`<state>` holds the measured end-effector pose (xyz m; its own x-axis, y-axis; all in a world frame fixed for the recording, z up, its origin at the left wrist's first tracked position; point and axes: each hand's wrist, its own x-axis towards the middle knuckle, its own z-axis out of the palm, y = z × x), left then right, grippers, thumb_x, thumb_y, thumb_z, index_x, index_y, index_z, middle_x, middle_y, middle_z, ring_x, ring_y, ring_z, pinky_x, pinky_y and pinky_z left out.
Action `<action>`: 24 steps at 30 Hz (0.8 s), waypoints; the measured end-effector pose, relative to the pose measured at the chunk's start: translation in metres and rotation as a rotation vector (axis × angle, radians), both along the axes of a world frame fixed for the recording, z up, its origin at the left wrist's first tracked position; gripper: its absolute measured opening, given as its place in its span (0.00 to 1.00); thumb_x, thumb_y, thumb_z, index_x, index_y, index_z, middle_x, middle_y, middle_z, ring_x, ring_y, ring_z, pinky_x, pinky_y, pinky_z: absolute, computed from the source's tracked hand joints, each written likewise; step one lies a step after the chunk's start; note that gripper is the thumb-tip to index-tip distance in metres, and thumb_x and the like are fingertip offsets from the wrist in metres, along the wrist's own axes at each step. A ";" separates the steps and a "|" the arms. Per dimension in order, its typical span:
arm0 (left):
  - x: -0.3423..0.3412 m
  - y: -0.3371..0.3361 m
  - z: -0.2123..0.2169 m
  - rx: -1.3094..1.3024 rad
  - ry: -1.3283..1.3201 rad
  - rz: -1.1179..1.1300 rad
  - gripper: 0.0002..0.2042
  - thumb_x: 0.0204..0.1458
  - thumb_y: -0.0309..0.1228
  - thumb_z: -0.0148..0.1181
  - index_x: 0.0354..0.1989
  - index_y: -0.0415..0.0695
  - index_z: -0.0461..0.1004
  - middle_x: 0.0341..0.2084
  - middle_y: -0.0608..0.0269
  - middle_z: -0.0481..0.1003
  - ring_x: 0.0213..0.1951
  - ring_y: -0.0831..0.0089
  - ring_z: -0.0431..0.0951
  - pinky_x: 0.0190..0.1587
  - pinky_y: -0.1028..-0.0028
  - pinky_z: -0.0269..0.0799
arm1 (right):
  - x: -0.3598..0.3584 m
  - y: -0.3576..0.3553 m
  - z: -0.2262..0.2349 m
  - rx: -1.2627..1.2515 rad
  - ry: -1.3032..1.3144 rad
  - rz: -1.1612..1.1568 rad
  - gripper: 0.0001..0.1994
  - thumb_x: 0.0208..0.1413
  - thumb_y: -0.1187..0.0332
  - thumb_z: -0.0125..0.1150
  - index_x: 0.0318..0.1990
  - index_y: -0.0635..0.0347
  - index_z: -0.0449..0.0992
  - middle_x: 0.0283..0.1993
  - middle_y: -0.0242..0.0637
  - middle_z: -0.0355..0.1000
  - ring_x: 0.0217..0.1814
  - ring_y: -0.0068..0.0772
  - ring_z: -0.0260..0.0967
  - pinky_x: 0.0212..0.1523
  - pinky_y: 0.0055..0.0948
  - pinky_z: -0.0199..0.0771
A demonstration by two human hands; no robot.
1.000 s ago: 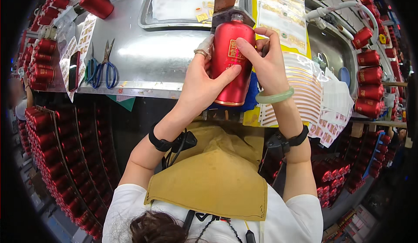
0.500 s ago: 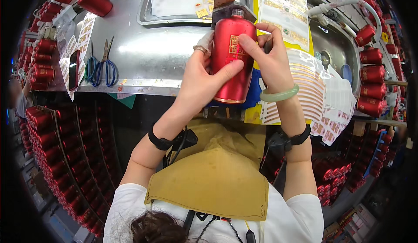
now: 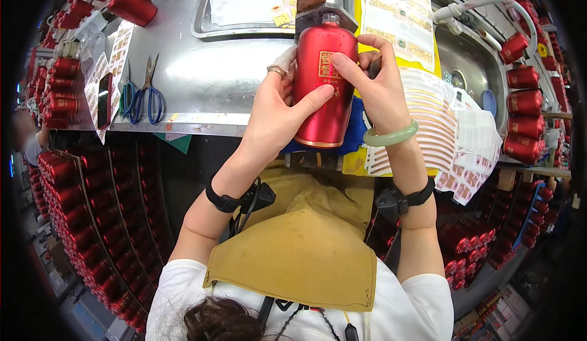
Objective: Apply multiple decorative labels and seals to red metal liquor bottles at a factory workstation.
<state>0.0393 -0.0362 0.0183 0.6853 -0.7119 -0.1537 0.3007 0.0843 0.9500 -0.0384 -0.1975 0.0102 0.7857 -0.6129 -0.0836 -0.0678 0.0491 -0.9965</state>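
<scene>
A glossy red bottle (image 3: 324, 118) with a bare clear neck lies neck-away over the bench's front edge, gold lettering on its front. My left hand (image 3: 276, 105) wraps its left side, thumb across the front, with white covering on some fingers. On the other side, my right hand (image 3: 382, 84) presses its thumb on the gold square label (image 3: 326, 64) and curls its fingers by the bottle's right side. A dark, slim object (image 3: 374, 67) is tucked in those fingers; its kind is hidden. A green bangle (image 3: 391, 134) circles my right wrist.
Blue-handled scissors (image 3: 148, 99), a phone (image 3: 104, 99) and label sheets lie at left. A metal tray (image 3: 202, 29) stands behind. Right of the bottle are gold label sheets (image 3: 422, 114), then a sink (image 3: 495, 66) with a hose. Racks of red bottles (image 3: 79, 206) stand below.
The bottle and both hands have shifted slightly left. The grip looks the same, with my right thumb still on the label.
</scene>
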 end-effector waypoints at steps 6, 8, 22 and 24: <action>0.002 0.001 0.002 -0.050 0.061 0.018 0.33 0.61 0.30 0.66 0.71 0.33 0.57 0.60 0.51 0.71 0.60 0.69 0.74 0.63 0.68 0.70 | 0.000 0.000 0.004 0.000 0.002 0.009 0.31 0.53 0.62 0.77 0.56 0.65 0.65 0.33 0.22 0.58 0.34 0.13 0.53 0.33 0.15 0.59; 0.005 0.002 0.004 -0.102 0.163 0.030 0.30 0.63 0.31 0.63 0.70 0.33 0.59 0.60 0.51 0.72 0.60 0.70 0.74 0.63 0.69 0.69 | 0.000 0.000 0.004 -0.012 -0.004 0.015 0.30 0.53 0.62 0.77 0.56 0.66 0.66 0.33 0.22 0.58 0.34 0.13 0.54 0.33 0.15 0.59; 0.003 0.004 0.006 -0.012 0.044 -0.046 0.38 0.56 0.28 0.70 0.72 0.33 0.56 0.62 0.50 0.70 0.63 0.67 0.71 0.68 0.66 0.64 | -0.015 -0.029 0.012 0.226 -0.102 0.015 0.16 0.63 0.73 0.52 0.58 0.65 0.70 0.45 0.34 0.71 0.47 0.20 0.66 0.47 0.22 0.71; 0.003 0.003 0.007 0.018 0.040 -0.037 0.40 0.53 0.27 0.72 0.72 0.33 0.55 0.63 0.50 0.69 0.63 0.67 0.71 0.68 0.65 0.65 | -0.020 -0.037 0.014 -0.002 -0.101 -0.032 0.15 0.64 0.73 0.53 0.56 0.66 0.72 0.47 0.34 0.72 0.48 0.19 0.68 0.50 0.21 0.71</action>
